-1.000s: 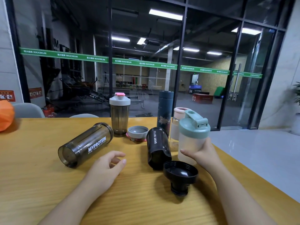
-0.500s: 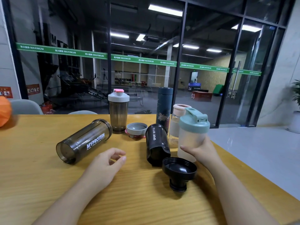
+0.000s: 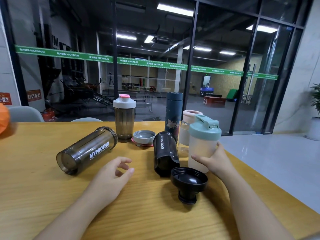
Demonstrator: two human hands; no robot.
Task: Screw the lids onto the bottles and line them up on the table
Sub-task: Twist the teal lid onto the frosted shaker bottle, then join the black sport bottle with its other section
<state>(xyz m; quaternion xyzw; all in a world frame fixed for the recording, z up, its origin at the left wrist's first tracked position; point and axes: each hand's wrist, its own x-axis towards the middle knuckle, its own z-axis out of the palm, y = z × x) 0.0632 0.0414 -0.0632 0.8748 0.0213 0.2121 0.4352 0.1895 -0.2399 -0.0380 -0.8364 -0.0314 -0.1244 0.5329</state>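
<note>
Head view: nearest, the black lid (image 3: 189, 183) lies loose, just before the frosted bottle (image 3: 202, 146). Right hand (image 3: 213, 160) grips that bottle; left hand (image 3: 110, 175) hangs loosely spread. Behind stand more bottles; a bump could topple them.

MYPROTEIN shaker (image 3: 87, 150) lying left on table (image 3: 34, 187); SPORT BOTTLE (image 3: 165, 153) lying centre, loose lid (image 3: 189, 181) in front; upturned lid (image 3: 143, 136) between them; capped bottles upright behind and right.

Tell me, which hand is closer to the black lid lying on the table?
Right. The right hand grips the frosted bottle just behind the black lid; the left hand hovers farther off to its left.
</note>
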